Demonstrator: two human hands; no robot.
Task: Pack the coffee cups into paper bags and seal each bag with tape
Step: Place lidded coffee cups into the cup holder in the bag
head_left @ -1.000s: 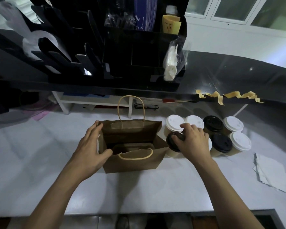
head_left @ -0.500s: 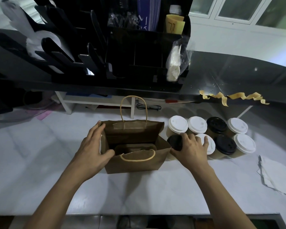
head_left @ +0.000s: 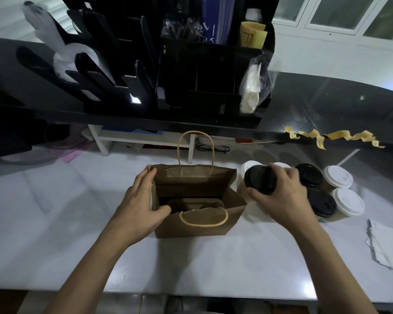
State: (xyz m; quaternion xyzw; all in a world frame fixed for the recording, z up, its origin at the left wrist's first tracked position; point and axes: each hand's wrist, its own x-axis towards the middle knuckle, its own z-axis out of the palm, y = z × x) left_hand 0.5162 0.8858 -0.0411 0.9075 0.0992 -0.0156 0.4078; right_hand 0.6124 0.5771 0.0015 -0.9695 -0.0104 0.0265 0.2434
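Head view: a brown paper bag (head_left: 191, 227) stands open on the white worktop (head_left: 55, 223), centre of the frame, with a cardboard cup carrier (head_left: 191, 203) at its bottom. The left hand (head_left: 143, 200) holds the bag's left wall, fingers along the outside and thumb hooked over the near edge. The right hand (head_left: 279, 196) is wrapped around a black-lidded cup (head_left: 260, 179), just beside the bag's right wall at centre right; the cup's body is blurred. The other cups (head_left: 322, 203), with black and white lids, stand clustered to the right of it. Strips of tape (head_left: 334, 138) hang from the black shelf edge at upper right. Loose paper sheets (head_left: 386, 245) lie at the right edge.
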